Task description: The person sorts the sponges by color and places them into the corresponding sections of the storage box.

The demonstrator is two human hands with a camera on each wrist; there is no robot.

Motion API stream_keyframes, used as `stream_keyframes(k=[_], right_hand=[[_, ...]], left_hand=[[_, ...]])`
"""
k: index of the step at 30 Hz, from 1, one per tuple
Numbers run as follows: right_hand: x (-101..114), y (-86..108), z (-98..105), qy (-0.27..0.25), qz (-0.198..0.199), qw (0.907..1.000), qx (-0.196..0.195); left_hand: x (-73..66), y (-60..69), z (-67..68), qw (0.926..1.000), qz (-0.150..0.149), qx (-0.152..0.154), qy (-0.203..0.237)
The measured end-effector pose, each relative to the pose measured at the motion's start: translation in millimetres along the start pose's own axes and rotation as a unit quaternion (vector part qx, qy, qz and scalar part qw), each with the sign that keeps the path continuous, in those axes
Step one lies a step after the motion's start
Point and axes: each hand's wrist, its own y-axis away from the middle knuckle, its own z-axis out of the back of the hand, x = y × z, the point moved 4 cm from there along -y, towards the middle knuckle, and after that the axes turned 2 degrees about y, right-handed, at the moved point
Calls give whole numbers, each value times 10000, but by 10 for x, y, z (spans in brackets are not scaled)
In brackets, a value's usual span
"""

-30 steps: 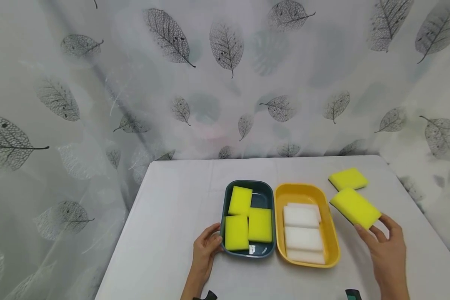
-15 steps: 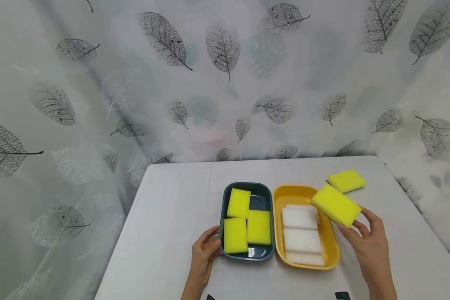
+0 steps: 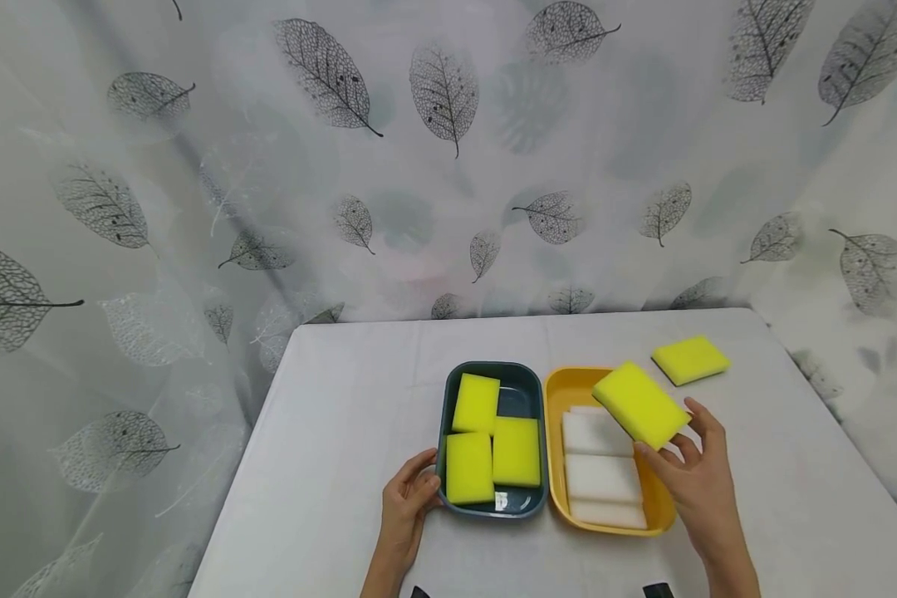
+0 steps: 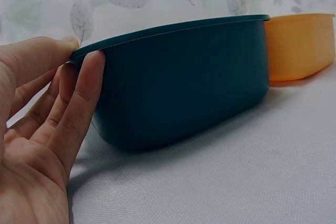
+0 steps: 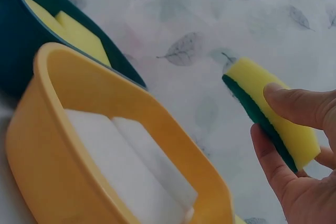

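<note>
My left hand (image 3: 409, 505) holds the near left rim of a dark teal plastic tub (image 3: 519, 403). In the left wrist view its thumb lies at the rim (image 4: 173, 29) and the fingers are against the outer wall. Several yellow sponges (image 3: 471, 469) lie inside this tub. My right hand (image 3: 695, 482) pinches a yellow sponge with a green scouring side (image 5: 278, 114) by its edge, between thumb and fingers. In the head view that sponge (image 3: 641, 405) is held in the air over the right part of a yellow-orange tub (image 3: 579, 382), which holds several white foam blocks (image 3: 604, 477).
Another yellow sponge (image 3: 690, 360) lies on the white-covered table (image 3: 344, 415) at the back right. The two tubs stand side by side. A leaf-printed curtain (image 3: 448, 208) hangs behind the table's far edge.
My right hand has moved left with the sponge, from the right of the yellow-orange tub to above it. The left hand keeps its hold on the teal tub. The view has shifted slightly.
</note>
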Motion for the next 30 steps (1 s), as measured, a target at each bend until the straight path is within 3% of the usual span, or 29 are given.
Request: stream_keyframes(k=[5,9,15,21,30], right_hand=[[46,29,-121,-224,86,9990,365],[70,62,-218,15,120,9991,404],[100,110,-379,728,428,9962,200],[136,147,-539,1546,634,9859,64],[224,156,-714,2119,1120,9708,-95]], left_hand=[[17,-22,8,10000,-16,0,-6],[26,-32,19,10000,0,-40,-30],[29,-31,25,10000,-24,-35,-50],[12,-37,16,10000,-79,3,-52],[26,-32,23,10000,23,-55,-5]])
